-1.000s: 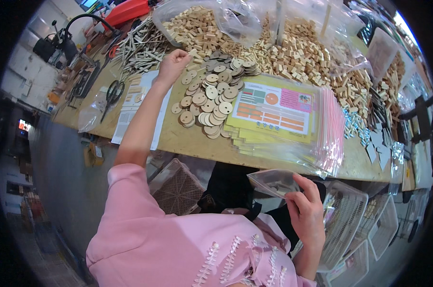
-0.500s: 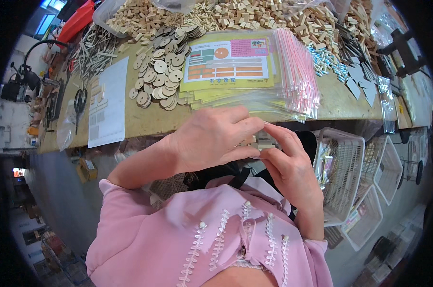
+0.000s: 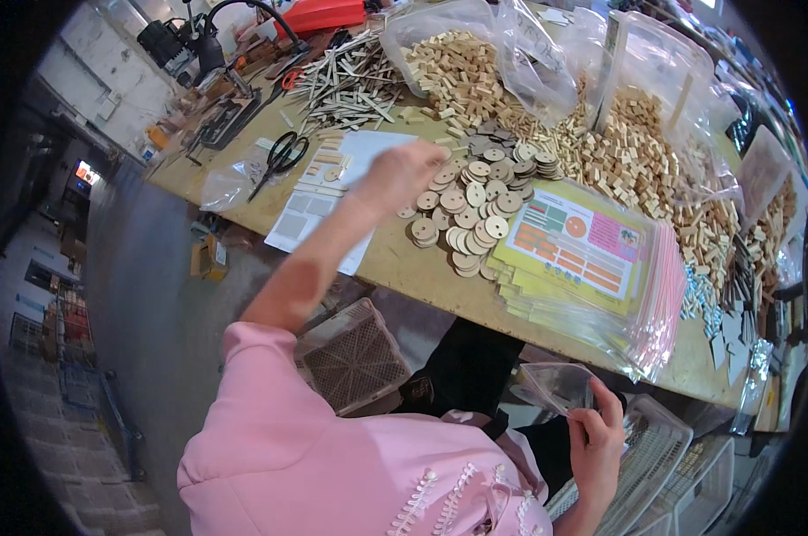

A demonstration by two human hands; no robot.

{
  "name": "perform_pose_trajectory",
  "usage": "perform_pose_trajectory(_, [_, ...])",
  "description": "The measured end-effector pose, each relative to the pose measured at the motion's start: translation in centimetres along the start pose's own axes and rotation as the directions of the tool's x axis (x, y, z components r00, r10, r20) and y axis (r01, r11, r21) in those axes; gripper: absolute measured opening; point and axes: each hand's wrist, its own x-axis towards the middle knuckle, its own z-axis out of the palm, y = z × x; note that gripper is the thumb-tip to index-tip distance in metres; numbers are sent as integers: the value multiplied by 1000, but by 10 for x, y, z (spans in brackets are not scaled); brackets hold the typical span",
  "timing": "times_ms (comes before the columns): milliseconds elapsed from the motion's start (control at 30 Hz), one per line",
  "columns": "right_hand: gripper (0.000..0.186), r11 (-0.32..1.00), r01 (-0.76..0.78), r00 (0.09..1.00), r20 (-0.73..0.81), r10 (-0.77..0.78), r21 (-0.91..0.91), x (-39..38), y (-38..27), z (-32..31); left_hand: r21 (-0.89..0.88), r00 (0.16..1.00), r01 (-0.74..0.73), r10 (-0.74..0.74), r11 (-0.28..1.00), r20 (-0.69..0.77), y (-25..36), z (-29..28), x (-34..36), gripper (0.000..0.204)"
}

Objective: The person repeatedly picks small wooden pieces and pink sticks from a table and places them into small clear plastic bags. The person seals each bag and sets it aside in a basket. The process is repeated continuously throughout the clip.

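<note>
My left hand point(image 3: 407, 170) reaches over the table at the upper left edge of a heap of round wooden discs with holes point(image 3: 472, 205); it is blurred, and what its fingertips hold, if anything, I cannot make out. My right hand point(image 3: 598, 429) grips a small clear plastic bag point(image 3: 547, 386) by its edge below the table front. Beside the discs lie a white printed sheet point(image 3: 292, 223), piles of small wooden blocks point(image 3: 645, 156) and a stack of yellow and pink bagged printed cards point(image 3: 533, 277).
The table point(image 3: 395, 268) also carries black scissors point(image 3: 279, 161), a pile of sticks point(image 3: 341, 85), a black machine point(image 3: 181, 49) and blue-and-white pieces point(image 3: 699, 295). Plastic crates point(image 3: 350, 353) stand under the front edge, one left, several right.
My left hand was at the blocks, came down to meet my right hand at the bag, and is now back out by the discs. The right hand still holds the bag. The view has shifted.
</note>
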Motion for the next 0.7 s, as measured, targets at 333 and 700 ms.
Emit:
perform_pose_trajectory(333, [15, 997, -75, 997, 25, 74, 20, 4, -2, 14, 485, 914, 329, -402, 810, 53, -181, -17, 51, 35])
perform_pose_trajectory(700, [16, 998, -45, 999, 18, 46, -42, 13, -7, 13, -142, 846, 191, -236, 971, -479, -188, -37, 66, 17])
